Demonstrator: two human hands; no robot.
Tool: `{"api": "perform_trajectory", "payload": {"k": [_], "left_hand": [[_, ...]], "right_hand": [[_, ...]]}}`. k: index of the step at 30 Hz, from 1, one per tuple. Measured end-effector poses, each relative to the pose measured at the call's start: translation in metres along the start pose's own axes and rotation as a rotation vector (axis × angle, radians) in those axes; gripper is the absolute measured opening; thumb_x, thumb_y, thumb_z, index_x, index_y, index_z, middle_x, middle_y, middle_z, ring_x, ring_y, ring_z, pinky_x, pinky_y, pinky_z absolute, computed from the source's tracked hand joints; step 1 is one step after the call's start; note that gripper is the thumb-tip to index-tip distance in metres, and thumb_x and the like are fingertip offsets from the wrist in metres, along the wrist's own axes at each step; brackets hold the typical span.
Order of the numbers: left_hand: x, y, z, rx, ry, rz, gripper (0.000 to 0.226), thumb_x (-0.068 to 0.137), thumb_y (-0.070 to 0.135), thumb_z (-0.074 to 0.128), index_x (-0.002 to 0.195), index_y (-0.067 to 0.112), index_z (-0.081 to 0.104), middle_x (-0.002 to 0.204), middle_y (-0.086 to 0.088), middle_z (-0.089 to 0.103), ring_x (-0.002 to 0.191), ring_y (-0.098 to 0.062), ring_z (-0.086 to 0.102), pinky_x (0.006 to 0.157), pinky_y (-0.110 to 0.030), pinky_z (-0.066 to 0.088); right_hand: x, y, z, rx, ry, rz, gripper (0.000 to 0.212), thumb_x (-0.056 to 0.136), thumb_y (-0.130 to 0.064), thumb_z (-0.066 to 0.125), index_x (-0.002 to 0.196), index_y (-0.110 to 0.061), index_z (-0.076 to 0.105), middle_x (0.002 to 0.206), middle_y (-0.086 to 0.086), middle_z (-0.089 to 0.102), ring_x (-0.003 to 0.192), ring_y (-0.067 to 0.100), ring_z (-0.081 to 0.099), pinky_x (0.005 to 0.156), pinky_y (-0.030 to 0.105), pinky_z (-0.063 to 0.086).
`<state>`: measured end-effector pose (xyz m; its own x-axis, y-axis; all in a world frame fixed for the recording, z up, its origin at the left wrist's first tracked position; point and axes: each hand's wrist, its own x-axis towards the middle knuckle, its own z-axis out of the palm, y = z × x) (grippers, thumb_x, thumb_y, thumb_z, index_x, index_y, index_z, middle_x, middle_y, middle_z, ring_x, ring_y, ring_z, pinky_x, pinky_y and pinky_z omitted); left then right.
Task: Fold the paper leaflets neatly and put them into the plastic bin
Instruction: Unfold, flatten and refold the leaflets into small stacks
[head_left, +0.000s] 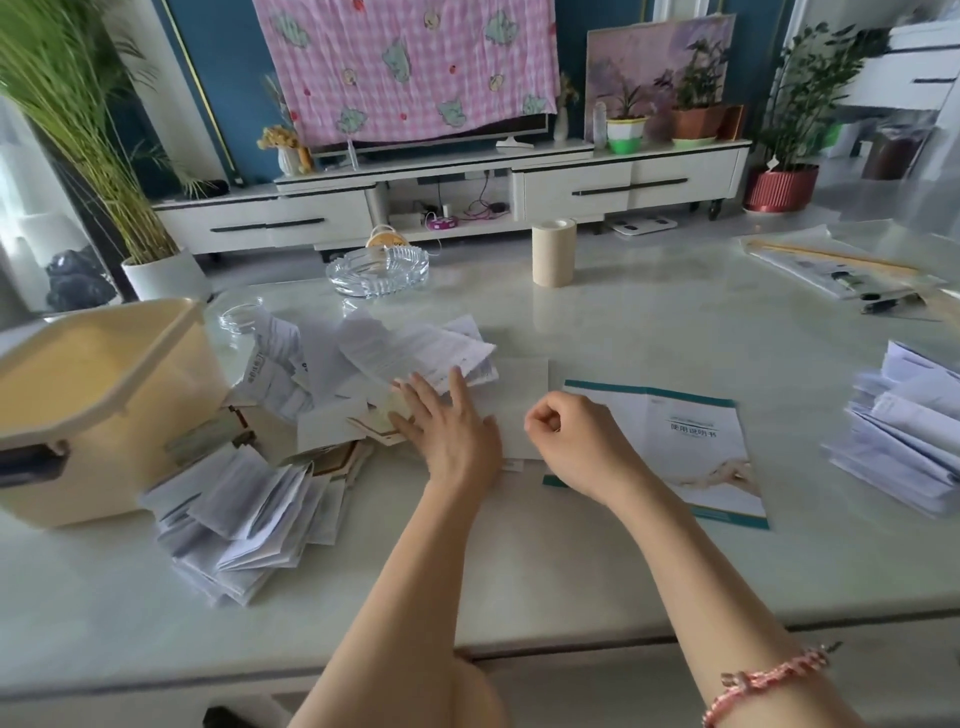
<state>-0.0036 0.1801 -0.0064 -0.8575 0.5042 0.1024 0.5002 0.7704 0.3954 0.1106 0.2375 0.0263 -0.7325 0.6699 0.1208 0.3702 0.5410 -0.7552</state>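
Observation:
A cream plastic bin (104, 395) stands open at the table's left. Loose white leaflets (415, 348) lie heaped beside it, and more folded ones (244, 519) spread in front of it. My left hand (452, 426) lies flat with straight fingers on the heap's right edge, over a white sheet (519, 395). To its right, my right hand (576, 441) is curled into a fist over the same sheet; whether it pinches the paper I cannot tell. A teal-edged leaflet (691, 447) lies flat under my right wrist.
Another stack of folded papers (904, 447) sits at the right edge. A glass ashtray (379, 270) and a beige roll (553, 252) stand at the table's far side. Papers and pens (841, 270) lie at the far right. The table's front edge (519, 649) runs below my forearms.

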Motion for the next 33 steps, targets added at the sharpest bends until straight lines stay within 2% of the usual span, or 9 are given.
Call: {"api": "perform_trajectory", "payload": {"k": [3, 7, 11, 17, 19, 21, 26, 31, 33], "left_hand": [[0.007, -0.010, -0.004, -0.111, 0.146, -0.144, 0.041, 0.089, 0.010, 0.046, 0.127, 0.005, 0.032, 0.144, -0.025, 0.022, 0.136, -0.037, 0.017, 0.107, -0.049, 0.017], [0.010, -0.029, -0.001, -0.123, 0.152, -0.274, 0.047, 0.087, 0.010, 0.050, 0.129, 0.000, 0.031, 0.142, -0.027, 0.027, 0.131, -0.039, 0.026, 0.109, -0.046, 0.020], [0.002, -0.034, -0.014, -0.134, 0.198, -0.293, 0.031, 0.085, -0.002, 0.047, 0.115, -0.001, 0.049, 0.123, -0.020, 0.055, 0.112, -0.036, 0.053, 0.088, -0.039, 0.042], [-0.033, 0.001, -0.066, -0.646, 0.422, -0.187, 0.021, 0.089, 0.002, 0.040, 0.086, 0.003, 0.060, 0.087, -0.023, 0.064, 0.081, -0.037, 0.056, 0.067, -0.036, 0.040], [-0.049, 0.024, -0.073, -0.971, 0.287, -0.104, 0.021, 0.088, 0.003, 0.047, 0.071, 0.009, 0.057, 0.070, -0.015, 0.060, 0.065, -0.028, 0.049, 0.062, -0.034, 0.041], [-0.061, 0.041, -0.073, -1.207, 0.112, -0.117, 0.024, 0.090, 0.006, 0.054, 0.068, 0.015, 0.060, 0.067, -0.004, 0.059, 0.064, -0.018, 0.051, 0.060, -0.029, 0.043], [-0.067, 0.053, -0.064, -1.466, -0.072, -0.206, 0.013, 0.091, 0.012, 0.059, 0.079, 0.015, 0.064, 0.070, -0.002, 0.061, 0.062, -0.012, 0.055, 0.056, -0.022, 0.047], [-0.075, 0.056, -0.060, -1.483, -0.348, -0.107, 0.013, 0.087, 0.014, 0.062, 0.099, 0.007, 0.064, 0.092, -0.012, 0.070, 0.072, -0.018, 0.068, 0.057, -0.022, 0.055], [-0.081, 0.061, -0.061, -1.397, -0.344, -0.101, 0.012, 0.087, 0.005, 0.062, 0.097, 0.011, 0.060, 0.092, -0.012, 0.068, 0.068, -0.016, 0.067, 0.052, -0.021, 0.054]], "right_hand": [[0.001, 0.000, -0.003, 0.007, 0.015, -0.003, 0.019, 0.093, -0.017, 0.046, 0.093, -0.007, 0.062, 0.089, 0.004, 0.064, 0.084, 0.020, 0.058, 0.072, 0.028, 0.045], [0.000, -0.001, -0.006, 0.028, 0.012, -0.003, 0.018, 0.093, -0.017, 0.046, 0.093, -0.009, 0.063, 0.083, -0.003, 0.060, 0.081, 0.015, 0.056, 0.065, 0.024, 0.042], [-0.005, -0.001, -0.006, 0.019, -0.007, 0.001, 0.018, 0.093, -0.016, 0.046, 0.094, -0.010, 0.062, 0.085, -0.003, 0.060, 0.081, 0.015, 0.056, 0.068, 0.024, 0.042], [-0.006, -0.003, -0.012, 0.216, 0.014, 0.037, 0.015, 0.092, -0.026, 0.052, 0.102, -0.016, 0.059, 0.095, 0.002, 0.064, 0.087, 0.018, 0.061, 0.075, 0.027, 0.047], [-0.009, -0.007, -0.018, 0.427, 0.030, 0.076, 0.026, 0.091, -0.035, 0.055, 0.111, -0.019, 0.057, 0.102, 0.001, 0.063, 0.095, 0.016, 0.060, 0.083, 0.032, 0.048], [-0.014, -0.014, -0.030, 0.666, -0.009, 0.124, 0.023, 0.092, -0.039, 0.054, 0.100, -0.019, 0.061, 0.095, 0.001, 0.064, 0.089, 0.014, 0.062, 0.081, 0.032, 0.051], [-0.018, -0.008, -0.051, 0.841, 0.051, 0.225, 0.015, 0.086, -0.022, 0.065, 0.085, -0.008, 0.064, 0.076, 0.004, 0.064, 0.071, 0.016, 0.061, 0.064, 0.027, 0.053], [-0.019, 0.000, -0.059, 0.893, 0.282, 0.256, 0.008, 0.086, -0.016, 0.066, 0.079, -0.012, 0.063, 0.076, 0.005, 0.063, 0.068, 0.016, 0.058, 0.061, 0.025, 0.053], [-0.021, 0.002, -0.063, 0.890, 0.285, 0.257, 0.002, 0.087, -0.012, 0.064, 0.087, -0.012, 0.062, 0.080, 0.005, 0.063, 0.066, 0.014, 0.059, 0.051, 0.019, 0.050]]}}
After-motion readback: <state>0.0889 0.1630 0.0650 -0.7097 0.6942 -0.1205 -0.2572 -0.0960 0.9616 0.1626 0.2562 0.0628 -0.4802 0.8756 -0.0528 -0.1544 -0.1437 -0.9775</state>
